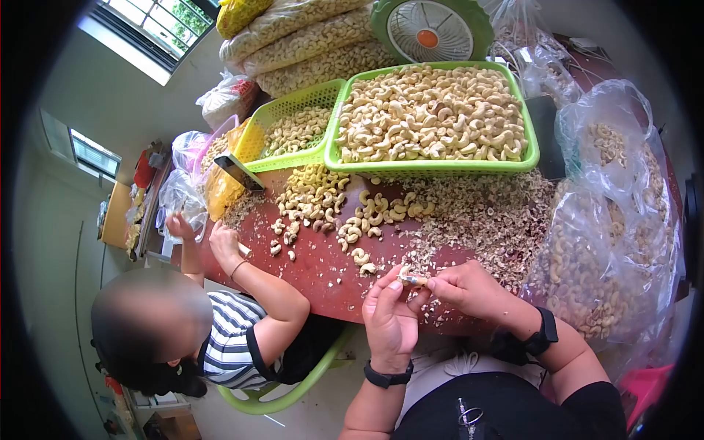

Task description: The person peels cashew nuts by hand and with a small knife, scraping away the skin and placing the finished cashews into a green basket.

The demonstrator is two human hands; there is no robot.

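A cashew nut (pixel 404 272) is pinched between the thumb and fingers of my left hand (pixel 390 317), just above the table's near edge. My right hand (pixel 466 284) is closed on a small, slim peeling knife (pixel 416 280), whose tip touches or nearly touches that nut. The knife's handle is mostly hidden in my fingers. Beyond my hands, loose cashews (pixel 352 236) lie on the red table (pixel 312 275), with a larger heap (pixel 312 194) behind them. Peeled skin scraps (pixel 488 220) are spread to the right.
A green basket (pixel 533 158) full of cashews stands at the back, beside a smaller yellow-green basket (pixel 253 132). Behind them are a fan (pixel 429 37) and stacked bags (pixel 315 44). Plastic bags of nuts (pixel 594 257) occupy the right. Another person (pixel 242 330) works at left near a phone (pixel 238 172).
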